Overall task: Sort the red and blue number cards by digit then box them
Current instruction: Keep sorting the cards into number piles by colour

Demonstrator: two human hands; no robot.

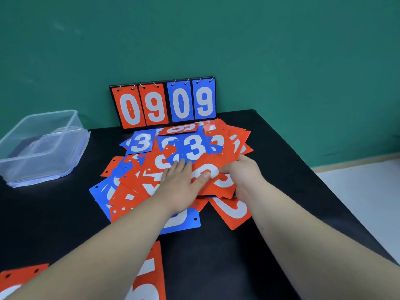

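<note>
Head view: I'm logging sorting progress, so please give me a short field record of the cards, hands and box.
card pile: red and blue mixed, overlapping, unsorted
left hand: flat on the pile, fingers straight
right hand: grips red card at the pile's right side
clear box: left of the pile, no cards inside
scoreboard: upright behind the pile, reads 09 09

The red and blue cards (pixel 192 148) look like thin, smooth plastic with a faint sheen. The box (pixel 39 163) is clear, glossy plastic. The black table (pixel 216 256) is matt; the small hanging rings (pixel 155 84) are shiny metal.
</note>
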